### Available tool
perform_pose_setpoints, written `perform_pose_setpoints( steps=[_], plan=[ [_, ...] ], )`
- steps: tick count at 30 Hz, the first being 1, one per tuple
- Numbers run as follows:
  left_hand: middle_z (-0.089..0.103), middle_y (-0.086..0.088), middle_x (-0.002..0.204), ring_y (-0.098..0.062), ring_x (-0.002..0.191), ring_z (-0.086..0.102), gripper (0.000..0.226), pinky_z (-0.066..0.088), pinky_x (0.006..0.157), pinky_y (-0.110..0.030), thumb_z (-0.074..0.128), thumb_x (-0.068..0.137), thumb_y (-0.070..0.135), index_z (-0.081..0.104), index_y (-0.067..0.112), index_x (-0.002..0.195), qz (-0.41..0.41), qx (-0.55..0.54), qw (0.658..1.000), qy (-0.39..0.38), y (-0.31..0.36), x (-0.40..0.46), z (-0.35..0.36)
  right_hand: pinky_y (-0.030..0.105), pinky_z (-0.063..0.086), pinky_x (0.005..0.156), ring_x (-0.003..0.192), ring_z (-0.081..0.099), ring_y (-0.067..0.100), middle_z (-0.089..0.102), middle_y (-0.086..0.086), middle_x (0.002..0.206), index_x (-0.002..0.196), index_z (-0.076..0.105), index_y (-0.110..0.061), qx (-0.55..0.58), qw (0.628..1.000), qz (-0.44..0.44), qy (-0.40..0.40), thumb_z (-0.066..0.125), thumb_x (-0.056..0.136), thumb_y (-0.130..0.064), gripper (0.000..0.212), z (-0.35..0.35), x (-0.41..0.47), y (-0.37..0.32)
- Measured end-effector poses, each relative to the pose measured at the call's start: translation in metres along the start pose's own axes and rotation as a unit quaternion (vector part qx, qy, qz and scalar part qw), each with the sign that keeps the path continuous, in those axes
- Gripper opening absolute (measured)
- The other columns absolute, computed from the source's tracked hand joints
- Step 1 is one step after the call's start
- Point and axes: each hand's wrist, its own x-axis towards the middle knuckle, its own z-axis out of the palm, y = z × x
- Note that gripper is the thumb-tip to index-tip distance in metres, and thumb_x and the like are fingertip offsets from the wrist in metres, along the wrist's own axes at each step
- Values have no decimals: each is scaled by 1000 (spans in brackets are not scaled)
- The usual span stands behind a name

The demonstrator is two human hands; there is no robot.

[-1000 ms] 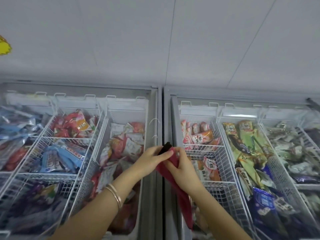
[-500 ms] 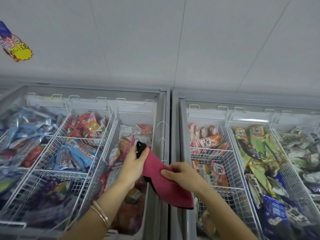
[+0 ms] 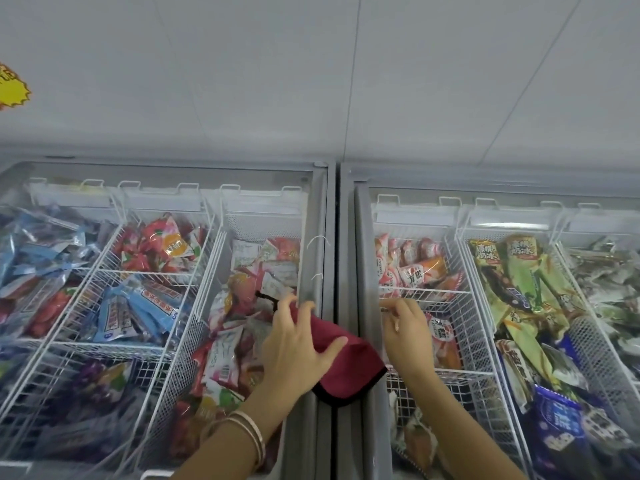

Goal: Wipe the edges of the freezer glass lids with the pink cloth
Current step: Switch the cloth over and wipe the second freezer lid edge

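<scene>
**Pink cloth spread over the seam between two freezers**

The pink cloth, dark-edged along its near border, lies across the grey frames where the left freezer lid and the right freezer lid meet. The left hand lies on top of it with fingers spread, palm pressing the fabric down onto the left frame; its grip is flat and loose, not closed around the cloth. Thin bangles circle that wrist. The right hand sits just beside the cloth over the right freezer's frame, fingers curled loosely; whether its grip has hold of the cloth's edge I cannot tell. Under the glass, white wire baskets hold packaged ice creams. A yellow starburst sticker shows on the wall at far left.
</scene>
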Motion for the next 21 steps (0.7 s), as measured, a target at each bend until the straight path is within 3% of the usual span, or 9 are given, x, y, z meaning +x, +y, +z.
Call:
perform_pose_setpoints(
  steps=[2, 5, 8, 10, 13, 17, 21],
  plan=[
    [35, -7, 130, -23, 109, 50, 67, 51, 60, -29, 57, 67, 73, 47, 20, 107, -6, 8, 1000, -1, 2, 1, 9, 34, 47, 82, 98, 55, 22, 62, 6, 104, 101, 63, -8, -11, 1000, 16, 17, 52, 88, -5, 17, 3, 5, 13],
    [43, -11, 114, -24, 88, 56, 52, 44, 57, -23, 68, 70, 57, 46, 14, 91, -14, -30, 998, 56, 1, 7, 19, 40, 47, 82, 94, 55, 27, 63, 10, 100, 102, 62, -7, -65, 997, 23, 43, 57, 85, -5, 17, 12, 15, 29],
    [41, -8, 97, -18, 74, 50, 48, 38, 59, -20, 74, 72, 44, 44, 11, 88, -25, -56, 992, 111, 5, 27, 22, 43, 46, 84, 97, 54, 31, 62, 14, 105, 107, 58, -5, -141, 989, 14, 37, 58, 84, -9, 24, 24, 34, 37],
    [37, -5, 93, -16, 70, 45, 45, 37, 57, -21, 75, 73, 36, 43, 9, 90, -34, -64, 991, 116, 10, 48, 23, 47, 43, 93, 108, 51, 33, 59, 15, 115, 115, 54, -4, -167, 986, 5, 13, 54, 85, -13, 31, 30, 58, 34],
    [43, -9, 91, -17, 74, 41, 42, 39, 61, -26, 74, 77, 30, 44, 6, 94, -46, -65, 991, 108, 15, 82, 32, 48, 30, 106, 123, 44, 33, 53, 15, 129, 125, 49, -4, -196, 980, -23, -8, 46, 88, -25, 42, 36, 106, 28],
    [50, -15, 99, -26, 86, 50, 47, 48, 73, -34, 71, 79, 28, 42, 4, 107, -57, -74, 991, 93, 22, 127, 47, 47, 12, 116, 141, 20, 28, 34, 8, 149, 140, 34, -16, -216, 974, -22, -58, 35, 94, -34, 49, 46, 145, 30],
    [50, -16, 116, -24, 105, 50, 64, 42, 89, -26, 72, 78, 26, 38, -2, 124, -75, -132, 982, 109, 22, 166, 51, 45, 11, 117, 142, 18, 26, 29, 5, 152, 143, 28, -20, -238, 970, -21, -54, 15, 90, -41, 59, 51, 147, 33]
  ],
)
